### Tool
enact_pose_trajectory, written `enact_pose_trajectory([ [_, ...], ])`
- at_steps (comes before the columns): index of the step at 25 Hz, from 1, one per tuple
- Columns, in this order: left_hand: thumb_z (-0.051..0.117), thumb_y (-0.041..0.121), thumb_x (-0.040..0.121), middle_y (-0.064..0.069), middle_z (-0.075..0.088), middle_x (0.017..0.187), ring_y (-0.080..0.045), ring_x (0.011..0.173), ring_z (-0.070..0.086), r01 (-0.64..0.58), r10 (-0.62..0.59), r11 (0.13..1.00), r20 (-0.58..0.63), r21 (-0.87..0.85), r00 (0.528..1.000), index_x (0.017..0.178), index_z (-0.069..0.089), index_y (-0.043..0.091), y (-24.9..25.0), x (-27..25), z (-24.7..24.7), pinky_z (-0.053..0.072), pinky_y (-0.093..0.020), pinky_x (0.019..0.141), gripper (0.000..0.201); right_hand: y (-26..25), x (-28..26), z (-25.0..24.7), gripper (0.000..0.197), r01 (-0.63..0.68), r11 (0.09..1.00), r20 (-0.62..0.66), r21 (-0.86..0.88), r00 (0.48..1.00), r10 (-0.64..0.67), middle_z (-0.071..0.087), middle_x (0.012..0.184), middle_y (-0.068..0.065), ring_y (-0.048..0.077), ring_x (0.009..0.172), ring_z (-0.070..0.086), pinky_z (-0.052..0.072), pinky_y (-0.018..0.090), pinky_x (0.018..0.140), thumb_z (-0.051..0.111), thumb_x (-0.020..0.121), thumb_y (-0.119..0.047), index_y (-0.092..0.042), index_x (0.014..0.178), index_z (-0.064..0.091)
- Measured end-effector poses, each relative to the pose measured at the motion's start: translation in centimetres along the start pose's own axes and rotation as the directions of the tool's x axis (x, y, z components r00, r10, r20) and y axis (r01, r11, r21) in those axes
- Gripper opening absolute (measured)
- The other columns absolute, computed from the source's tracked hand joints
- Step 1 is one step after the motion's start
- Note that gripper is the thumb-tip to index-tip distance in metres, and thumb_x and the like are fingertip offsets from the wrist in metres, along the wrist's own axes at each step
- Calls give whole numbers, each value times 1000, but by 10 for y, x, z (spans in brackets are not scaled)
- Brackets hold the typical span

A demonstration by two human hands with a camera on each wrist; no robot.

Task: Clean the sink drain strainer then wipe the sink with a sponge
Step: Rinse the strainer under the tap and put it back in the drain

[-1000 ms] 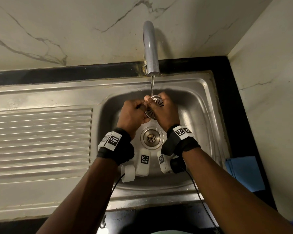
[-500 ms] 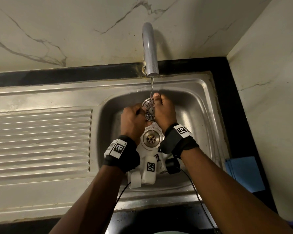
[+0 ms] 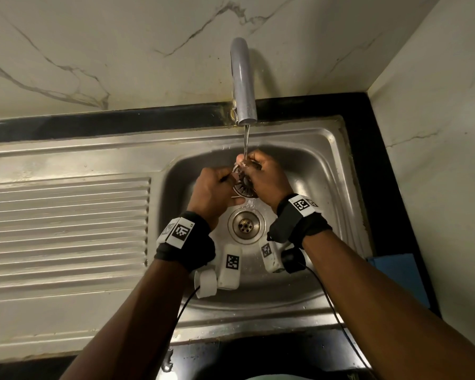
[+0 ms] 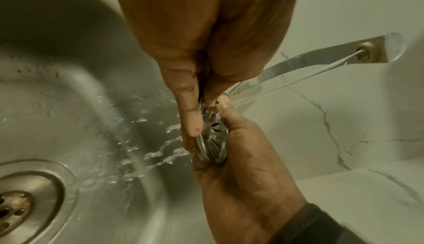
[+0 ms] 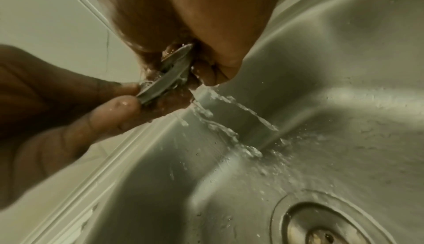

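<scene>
Left hand (image 3: 213, 187) and right hand (image 3: 263, 176) both pinch the strainer (image 3: 243, 185) on edge under the tap (image 3: 243, 86) stream, above the open drain (image 3: 246, 224). Step: rinsing. Next, probably: reseat strainer, fetch sponge (not identifiable).

Both hands cover most of the strainer (image 3: 243, 187); we see only part of its rim and slots. Blue cloth (image 3: 395, 278) half hidden by right forearm.

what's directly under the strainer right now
Open basin: the strainer, gripped by both hands, hangs over the sink floor just behind the drain. Fingers cover part of it.
</scene>
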State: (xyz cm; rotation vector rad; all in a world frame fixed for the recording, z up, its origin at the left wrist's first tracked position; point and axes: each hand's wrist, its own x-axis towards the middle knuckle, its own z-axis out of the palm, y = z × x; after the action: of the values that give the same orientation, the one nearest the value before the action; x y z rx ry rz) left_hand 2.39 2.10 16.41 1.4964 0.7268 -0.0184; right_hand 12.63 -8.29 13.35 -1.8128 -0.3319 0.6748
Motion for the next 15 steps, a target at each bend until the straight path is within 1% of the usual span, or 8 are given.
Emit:
enact_pose_trajectory([
  [2, 52, 0, 106, -26, 77, 96, -30, 81, 78, -1, 0, 999, -10, -34, 1000, 104, 72, -8, 0, 0, 2, 65, -36, 67, 21, 4, 2, 2, 33, -45, 997, -18, 63, 999, 46, 74, 91, 7, 21, 86, 72, 59, 50, 85, 49, 102, -42, -13, 100, 65],
  [4, 52, 2, 107, -22, 78, 96, -29, 82, 78, 5, -7, 997, -28, -75, 1000, 105, 73, -4, -2, 0, 3, 65, -35, 66, 23, 6, 2, 3, 36, -74, 989, -35, 129, 996, 79, 74, 95, 9, 25, 91, 72, 58, 50, 87, 44, 104, -41, -12, 102, 66],
  [6, 51, 5, 108, -20, 79, 97, -30, 85, 78, 3, -11, 993, -71, -120, 997, 108, 74, -2, -2, 1, 2, 64, -34, 66, 24, 9, 2, 3, 35, -67, 984, -65, 166, 995, 79, 75, 96, 7, 26, 94, 72, 57, 51, 89, 44, 103, -42, -16, 103, 68],
  [8, 51, 7, 108, -19, 79, 99, -30, 88, 79, -2, -14, 987, -99, -162, 995, 112, 75, 0, -3, 1, 2, 64, -35, 69, 25, 10, 1, 1, 30, -47, 975, -99, 217, 993, 70, 75, 98, 7, 27, 95, 71, 57, 50, 90, 49, 102, -39, -17, 103, 69],
  [10, 52, 7, 109, -21, 79, 100, -29, 89, 77, 11, -24, 985, -74, -174, 997, 112, 75, -1, -3, 0, 3, 65, -36, 73, 25, 9, 0, -2, 23, -16, 962, -127, 273, 990, 52, 76, 97, 6, 23, 93, 71, 58, 45, 89, 57, 100, -33, -16, 102, 72],
  [12, 52, 5, 108, -24, 77, 100, -29, 85, 73, 39, -41, 991, -14, -127, 999, 109, 73, -5, -2, 1, 3, 63, -35, 73, 24, 4, -1, -4, 19, -2, 962, -117, 272, 993, 35, 75, 91, 3, 14, 84, 69, 57, 35, 80, 64, 96, -31, -14, 98, 72],
  [14, 52, 4, 108, -21, 75, 98, -26, 83, 70, 51, -49, 997, 38, -63, 998, 108, 73, -5, 1, 2, 1, 62, -32, 71, 23, -2, -3, -3, 19, -11, 974, -50, 228, 998, 23, 73, 84, -2, 9, 78, 67, 54, 29, 73, 70, 92, -34, -15, 93, 71],
  [15, 52, 5, 108, -19, 75, 98, -24, 82, 71, 50, -48, 998, 54, -35, 997, 108, 75, -3, 3, 3, 0, 63, -31, 70, 24, -4, -4, -3, 19, -14, 982, -15, 186, 1000, 17, 73, 84, -4, 9, 78, 67, 53, 29, 72, 72, 90, -36, -18, 91, 71],
])
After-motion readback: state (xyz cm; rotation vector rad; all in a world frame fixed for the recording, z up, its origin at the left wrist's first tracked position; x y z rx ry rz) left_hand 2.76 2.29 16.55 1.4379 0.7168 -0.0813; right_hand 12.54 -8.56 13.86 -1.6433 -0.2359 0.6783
